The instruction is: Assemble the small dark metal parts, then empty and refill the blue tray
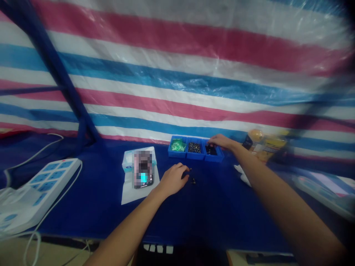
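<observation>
Head view: dark-blue tabletop (94,192) beneath curled left hand (174,179), glossy red-white-blue sheeting (166,99) beyond. Rectangular blue plastic bin (214,158) under right hand (222,142); grips indiscernible.

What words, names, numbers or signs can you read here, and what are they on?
There are none I can read.
Yellow packet: marks, too blurred to read.
Phone: screen mostly pixelated; tiny marks near its bottom, too small to read.
Box behind the phone: a little blue mark, too small to read.
Blue trays: no readable words.
</observation>
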Tool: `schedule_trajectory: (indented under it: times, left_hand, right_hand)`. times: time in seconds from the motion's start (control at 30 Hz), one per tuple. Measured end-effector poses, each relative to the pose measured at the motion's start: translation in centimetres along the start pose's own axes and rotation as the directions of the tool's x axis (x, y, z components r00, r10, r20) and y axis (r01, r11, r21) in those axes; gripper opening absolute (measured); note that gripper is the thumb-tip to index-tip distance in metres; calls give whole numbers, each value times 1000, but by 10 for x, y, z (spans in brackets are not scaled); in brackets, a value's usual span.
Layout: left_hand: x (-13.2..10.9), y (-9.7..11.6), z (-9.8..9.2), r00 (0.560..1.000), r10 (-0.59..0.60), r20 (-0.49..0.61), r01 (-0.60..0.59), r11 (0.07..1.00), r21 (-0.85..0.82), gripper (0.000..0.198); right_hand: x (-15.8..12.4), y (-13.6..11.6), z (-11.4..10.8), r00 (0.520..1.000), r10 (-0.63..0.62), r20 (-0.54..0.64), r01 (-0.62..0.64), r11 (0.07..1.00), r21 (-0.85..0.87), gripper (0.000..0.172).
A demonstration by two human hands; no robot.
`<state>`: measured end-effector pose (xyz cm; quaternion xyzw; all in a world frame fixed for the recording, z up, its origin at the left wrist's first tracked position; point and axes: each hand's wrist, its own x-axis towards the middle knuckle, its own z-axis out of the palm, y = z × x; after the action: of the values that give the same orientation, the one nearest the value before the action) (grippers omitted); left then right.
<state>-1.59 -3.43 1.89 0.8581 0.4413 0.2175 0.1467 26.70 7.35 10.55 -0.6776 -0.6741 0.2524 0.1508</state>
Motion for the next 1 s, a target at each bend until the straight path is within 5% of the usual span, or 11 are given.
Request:
schedule_trajectory:
  times: [0.2,0.4,0.7,1.0]
  left_hand:
    - [0,-1,0,1000,2,6,-2,1000,3,23]
    - [0,-1,0,1000,11,12,-11,1000,20,23]
    - [0,0,1,1000,15,13,-15,999,35,22]
    - [-1,-2,0,999,31,15,-32,999,35,24]
  right_hand:
    - [8,-7,9,979,-206,-10,206,975,89,36]
    - [16,17,10,990,-42,-137,-23,898,-440,29]
    - [19,24,36,997,-74,-15,49,788,-614,26]
    - [15,13,37,995,-97,-6,64,701,-711,22]
